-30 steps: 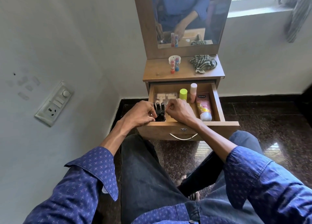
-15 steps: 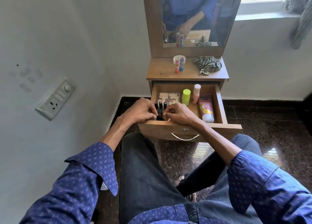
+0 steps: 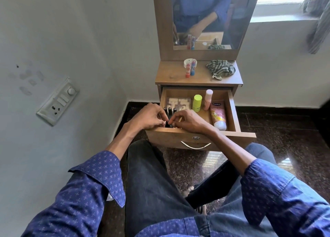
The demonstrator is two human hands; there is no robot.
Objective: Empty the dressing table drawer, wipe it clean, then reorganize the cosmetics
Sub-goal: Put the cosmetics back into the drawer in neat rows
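- Reorganizing judged to be the step in hand: cosmetics are already laid out in the open drawer [image 3: 232,110].
- Left hand [image 3: 148,117] and right hand [image 3: 187,119] are curled at the drawer's front-left corner, fingertips pinching the near ends of the black tubes [image 3: 170,110]; the exact grip is hidden.
- Black tubes: a few lie side by side, caps pointing to the rear, just beside a clear packet [image 3: 178,102].
- Green bottle [image 3: 197,103] and pink bottle [image 3: 208,99] are stood mid-drawer; pink tube [image 3: 218,116] is laid flat at right.
- Two sticks [image 3: 190,69] and a checked cloth [image 3: 220,69] are left on the tabletop.
- Next move judged: tubes to be aligned, then released, then the sticks fetched.
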